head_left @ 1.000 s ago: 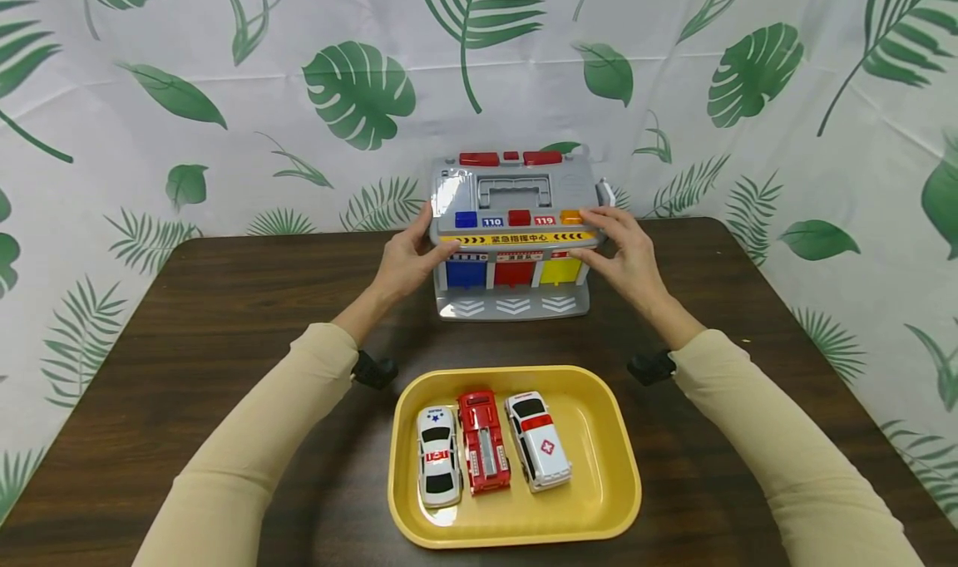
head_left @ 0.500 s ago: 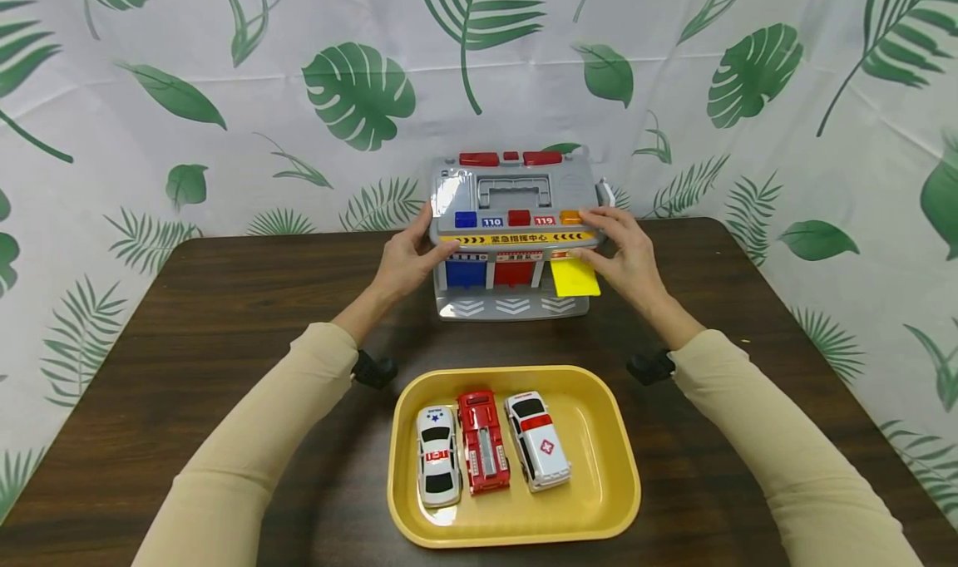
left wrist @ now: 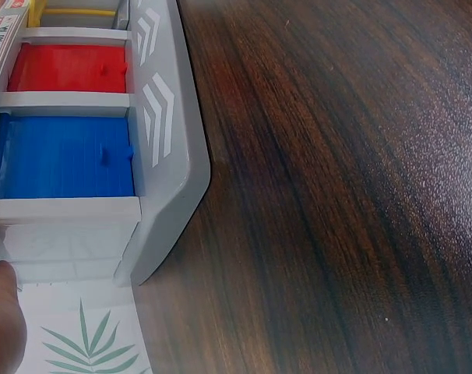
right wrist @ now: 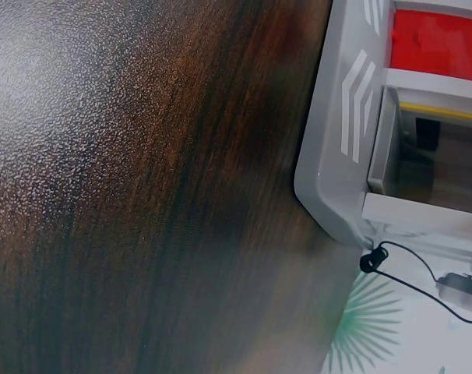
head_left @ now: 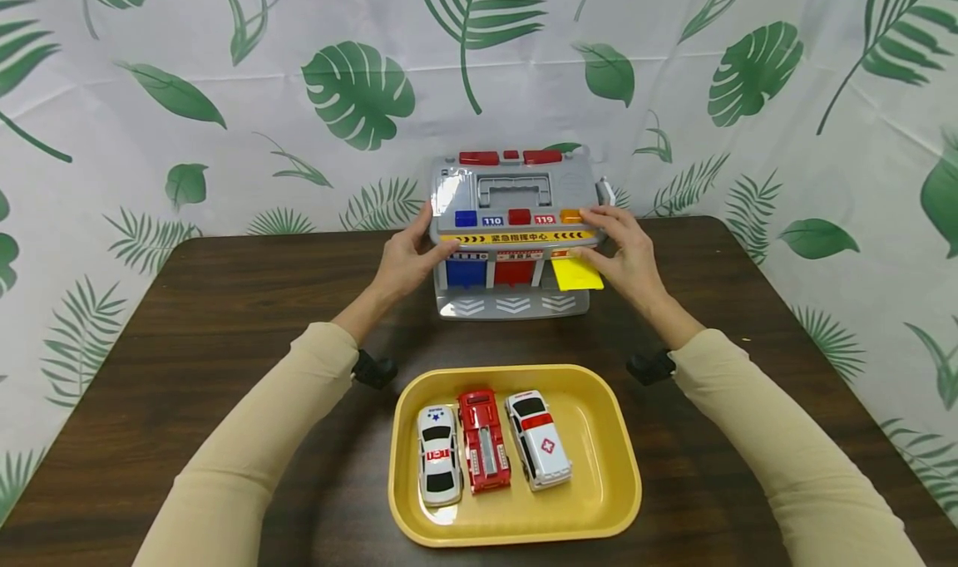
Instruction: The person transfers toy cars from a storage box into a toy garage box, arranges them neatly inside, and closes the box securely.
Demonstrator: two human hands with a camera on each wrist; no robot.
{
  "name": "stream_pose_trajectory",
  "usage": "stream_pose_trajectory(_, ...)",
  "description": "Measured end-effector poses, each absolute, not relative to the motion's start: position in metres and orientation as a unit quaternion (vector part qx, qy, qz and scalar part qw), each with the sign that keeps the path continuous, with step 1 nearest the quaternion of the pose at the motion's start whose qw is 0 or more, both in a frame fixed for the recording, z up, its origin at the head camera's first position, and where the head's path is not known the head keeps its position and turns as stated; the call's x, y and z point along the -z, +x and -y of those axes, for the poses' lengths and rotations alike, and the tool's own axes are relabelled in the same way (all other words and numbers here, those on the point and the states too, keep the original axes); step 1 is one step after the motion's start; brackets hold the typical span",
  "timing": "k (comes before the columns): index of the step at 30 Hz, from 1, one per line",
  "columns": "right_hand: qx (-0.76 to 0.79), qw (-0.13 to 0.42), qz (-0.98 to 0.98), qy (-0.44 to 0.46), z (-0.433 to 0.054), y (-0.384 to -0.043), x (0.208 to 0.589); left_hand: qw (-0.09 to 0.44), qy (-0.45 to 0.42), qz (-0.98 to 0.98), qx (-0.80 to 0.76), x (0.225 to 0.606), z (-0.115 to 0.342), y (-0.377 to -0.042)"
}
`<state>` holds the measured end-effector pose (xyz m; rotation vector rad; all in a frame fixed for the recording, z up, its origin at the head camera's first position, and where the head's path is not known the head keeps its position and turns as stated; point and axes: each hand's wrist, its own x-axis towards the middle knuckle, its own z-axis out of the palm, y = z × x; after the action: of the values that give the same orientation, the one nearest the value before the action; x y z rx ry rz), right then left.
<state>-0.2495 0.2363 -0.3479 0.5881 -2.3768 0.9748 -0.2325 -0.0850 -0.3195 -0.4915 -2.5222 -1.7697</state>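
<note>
A grey toy garage (head_left: 516, 307) stands at the back of the table, with a blue door (head_left: 466, 273) and a red door (head_left: 513, 273), both down. Its yellow door (head_left: 578, 274) is swung up and juts forward, baring the right bay. My left hand (head_left: 407, 261) holds the garage's left end, thumb on the front edge and fingers at the side. At the right end, my right hand (head_left: 627, 253) grips the front edge, its fingertips at the orange button (head_left: 571, 216) and its thumb beneath, beside the yellow door. In the left wrist view only part of a finger shows.
Nearer me, a yellow tray (head_left: 627, 467) holds a white police car (head_left: 437, 459), a red fire truck (head_left: 485, 442) and a white ambulance (head_left: 540, 441). A leaf-print cloth (head_left: 254, 151) hangs behind the dark wooden table (head_left: 247, 301).
The yellow door, down a second ago, has swung up and outward, rising slightly more in the last half second. Both hands stay where they were on the garage.
</note>
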Motion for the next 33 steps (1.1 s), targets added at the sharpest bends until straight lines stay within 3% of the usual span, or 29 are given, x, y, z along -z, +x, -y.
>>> stream_pose_trajectory(33, -0.345, 0.235, 0.886, 0.2, -0.238, -0.233, 0.343, 0.023, -0.159, 0.814, 0.558, 0.319, 0.084, -0.226)
